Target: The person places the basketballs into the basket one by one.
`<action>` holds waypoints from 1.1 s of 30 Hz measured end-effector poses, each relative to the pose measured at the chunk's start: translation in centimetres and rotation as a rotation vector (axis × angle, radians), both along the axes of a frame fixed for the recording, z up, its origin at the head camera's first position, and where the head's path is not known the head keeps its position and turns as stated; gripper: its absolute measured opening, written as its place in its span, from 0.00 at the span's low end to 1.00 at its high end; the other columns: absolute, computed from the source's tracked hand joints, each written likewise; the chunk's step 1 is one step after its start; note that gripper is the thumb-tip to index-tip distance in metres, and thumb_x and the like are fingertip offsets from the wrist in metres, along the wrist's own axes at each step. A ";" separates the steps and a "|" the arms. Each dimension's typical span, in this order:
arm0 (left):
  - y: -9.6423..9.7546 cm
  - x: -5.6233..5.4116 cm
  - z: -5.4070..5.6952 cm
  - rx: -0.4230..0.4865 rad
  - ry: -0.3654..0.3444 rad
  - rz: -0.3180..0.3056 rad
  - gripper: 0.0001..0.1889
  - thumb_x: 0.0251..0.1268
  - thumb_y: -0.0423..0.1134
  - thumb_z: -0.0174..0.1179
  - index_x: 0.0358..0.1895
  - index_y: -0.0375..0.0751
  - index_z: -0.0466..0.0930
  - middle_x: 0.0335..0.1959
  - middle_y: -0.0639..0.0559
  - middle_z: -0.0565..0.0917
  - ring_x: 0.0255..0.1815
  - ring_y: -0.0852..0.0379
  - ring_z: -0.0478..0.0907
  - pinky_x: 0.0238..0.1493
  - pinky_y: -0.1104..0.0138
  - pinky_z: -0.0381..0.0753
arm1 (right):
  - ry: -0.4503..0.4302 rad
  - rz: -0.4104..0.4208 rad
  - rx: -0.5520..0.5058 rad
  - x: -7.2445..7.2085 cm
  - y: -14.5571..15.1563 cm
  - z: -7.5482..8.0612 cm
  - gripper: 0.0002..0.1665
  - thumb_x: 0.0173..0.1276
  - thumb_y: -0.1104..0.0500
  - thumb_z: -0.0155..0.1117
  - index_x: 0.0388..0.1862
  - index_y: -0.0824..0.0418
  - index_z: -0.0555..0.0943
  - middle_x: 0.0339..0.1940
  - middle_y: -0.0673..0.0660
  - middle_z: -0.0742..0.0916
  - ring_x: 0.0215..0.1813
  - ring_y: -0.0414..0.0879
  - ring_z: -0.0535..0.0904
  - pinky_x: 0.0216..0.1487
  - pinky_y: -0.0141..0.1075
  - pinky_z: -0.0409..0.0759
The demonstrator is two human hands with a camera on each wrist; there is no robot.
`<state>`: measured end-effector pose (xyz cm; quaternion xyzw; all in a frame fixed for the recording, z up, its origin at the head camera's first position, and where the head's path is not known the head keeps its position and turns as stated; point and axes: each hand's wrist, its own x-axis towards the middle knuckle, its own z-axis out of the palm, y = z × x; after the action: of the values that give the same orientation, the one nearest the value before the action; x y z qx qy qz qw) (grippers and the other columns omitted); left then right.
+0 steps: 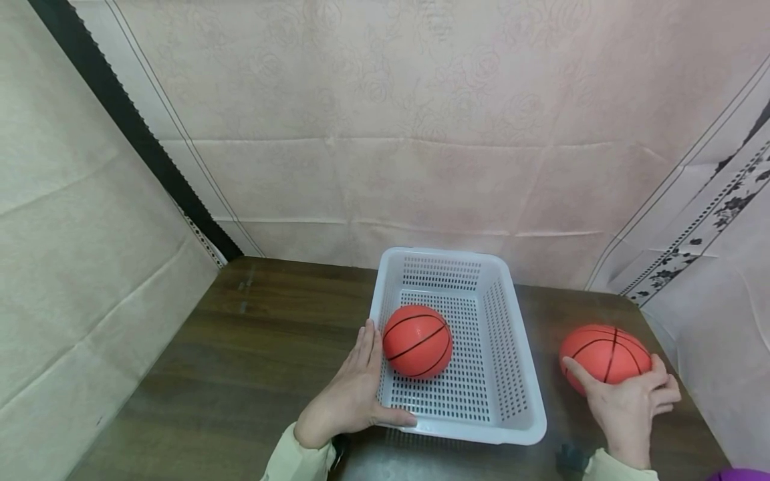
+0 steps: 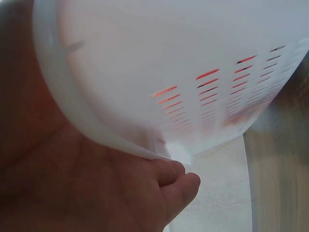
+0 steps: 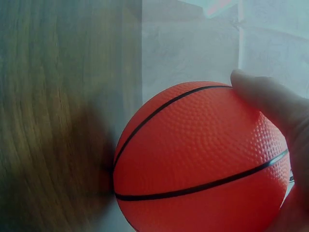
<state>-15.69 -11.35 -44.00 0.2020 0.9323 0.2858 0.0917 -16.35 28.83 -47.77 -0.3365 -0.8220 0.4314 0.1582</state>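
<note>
A white plastic basket (image 1: pixel 523 334) with slotted sides stands on the table. Inside it, against the left wall, sits a small orange-red toy basketball (image 1: pixel 418 342); its red shows through the slots of the basket wall (image 2: pixel 120 53) in the left wrist view. My left hand (image 1: pixel 355 394) rests at the basket's near left corner, fingers straight along the left rim and thumb across the near rim. To the right of the basket, my right hand (image 1: pixel 628 404) grips a second toy basketball (image 1: pixel 601 351) between thumb and fingers. The right wrist view shows that ball (image 3: pixel 198 145) close up, with the thumb or a finger curved over it.
The brown wooden table (image 1: pixel 240 387) extends left of the basket. Pale cloth (image 1: pixel 391 187) hangs behind the table and at both sides. A rounded purple thing (image 1: pixel 742 475) is cut off at the lower right edge. A dark blurred patch (image 1: pixel 570 459) lies by the right sleeve.
</note>
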 end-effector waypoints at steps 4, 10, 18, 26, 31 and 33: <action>0.0 0.0 0.0 0.002 0.004 -0.002 0.75 0.36 0.74 0.68 0.77 0.33 0.30 0.78 0.39 0.30 0.78 0.42 0.30 0.71 0.44 0.51 | -0.020 0.000 0.007 -0.1 0.0 0.0 0.77 0.46 0.36 0.78 0.77 0.56 0.34 0.72 0.68 0.45 0.71 0.68 0.42 0.63 0.70 0.55; -0.1 0.0 -0.1 -0.002 0.004 0.001 0.75 0.36 0.75 0.68 0.77 0.33 0.30 0.78 0.40 0.29 0.78 0.42 0.30 0.70 0.43 0.52 | -0.047 0.023 0.032 0.0 0.3 0.0 0.79 0.45 0.35 0.78 0.79 0.53 0.32 0.73 0.72 0.47 0.70 0.69 0.43 0.59 0.72 0.59; 0.0 -0.1 0.0 0.002 -0.003 0.001 0.75 0.36 0.74 0.68 0.77 0.33 0.31 0.78 0.40 0.29 0.78 0.42 0.30 0.71 0.43 0.51 | -0.048 0.010 0.034 -0.1 0.3 0.1 0.79 0.44 0.33 0.77 0.79 0.53 0.34 0.72 0.72 0.48 0.69 0.68 0.44 0.58 0.72 0.60; 0.0 -0.1 0.1 0.001 -0.004 0.001 0.75 0.36 0.74 0.68 0.77 0.35 0.29 0.78 0.40 0.30 0.78 0.43 0.30 0.71 0.44 0.51 | -0.070 0.009 0.004 -0.3 0.6 0.2 0.77 0.48 0.32 0.74 0.79 0.53 0.32 0.72 0.72 0.46 0.70 0.69 0.43 0.59 0.72 0.58; 0.0 -0.1 0.1 0.010 -0.011 -0.002 0.75 0.36 0.74 0.68 0.77 0.36 0.28 0.78 0.40 0.30 0.78 0.42 0.30 0.71 0.44 0.51 | -0.079 0.004 -0.005 -0.2 0.6 0.2 0.77 0.48 0.32 0.74 0.79 0.52 0.32 0.73 0.72 0.46 0.70 0.69 0.43 0.58 0.72 0.60; 0.0 -0.1 0.1 0.010 -0.012 -0.003 0.75 0.36 0.75 0.68 0.77 0.36 0.28 0.78 0.40 0.30 0.78 0.42 0.30 0.71 0.44 0.51 | -0.080 0.001 -0.010 -0.2 0.6 0.3 0.77 0.48 0.32 0.74 0.79 0.52 0.32 0.73 0.72 0.47 0.70 0.69 0.44 0.57 0.73 0.60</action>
<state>-15.75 -11.33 -43.88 0.2019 0.9299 0.2917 0.0967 -16.51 29.40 -47.44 -0.3537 -0.8256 0.4219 0.1235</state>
